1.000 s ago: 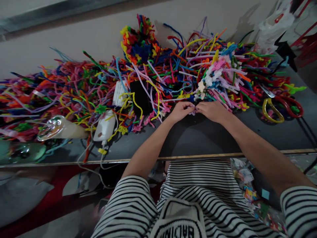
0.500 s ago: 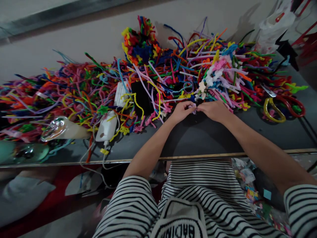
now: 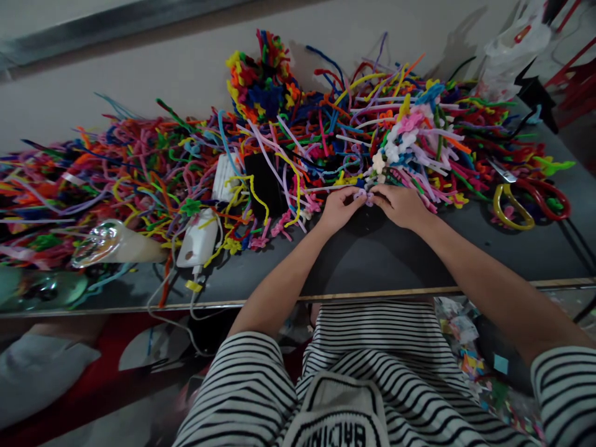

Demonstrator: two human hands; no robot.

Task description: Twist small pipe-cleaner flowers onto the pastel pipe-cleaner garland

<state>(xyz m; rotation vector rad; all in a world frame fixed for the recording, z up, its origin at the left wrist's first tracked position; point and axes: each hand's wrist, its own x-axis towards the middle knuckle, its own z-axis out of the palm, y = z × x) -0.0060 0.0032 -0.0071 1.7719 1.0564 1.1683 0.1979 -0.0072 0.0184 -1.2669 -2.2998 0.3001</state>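
A small lilac pipe cleaner shape (image 3: 364,197), bent into loops, is pinched between my two hands just above the dark table. My left hand (image 3: 341,208) grips its left side with thumb and fingers. On the other side, my right hand (image 3: 399,203) holds it with closed fingertips. Right behind my hands lies a bunch of white, pink and cream pipe cleaner flowers (image 3: 401,139). Pink twisted pipe cleaners (image 3: 284,225) rest to the left of my left hand.
Heaps of coloured pipe cleaners (image 3: 153,149) cover the back of the table (image 3: 382,267). Scissors (image 3: 512,205) with yellow and red handles lie at the right. A white power bank (image 3: 199,239) with a cable is at the left, near a black phone-like slab (image 3: 263,183). Someone's leg shows lower left.
My right fingers have shifted slightly, and more of the lilac loops now shows between my hands. The view has moved a little. The other things stay in place.
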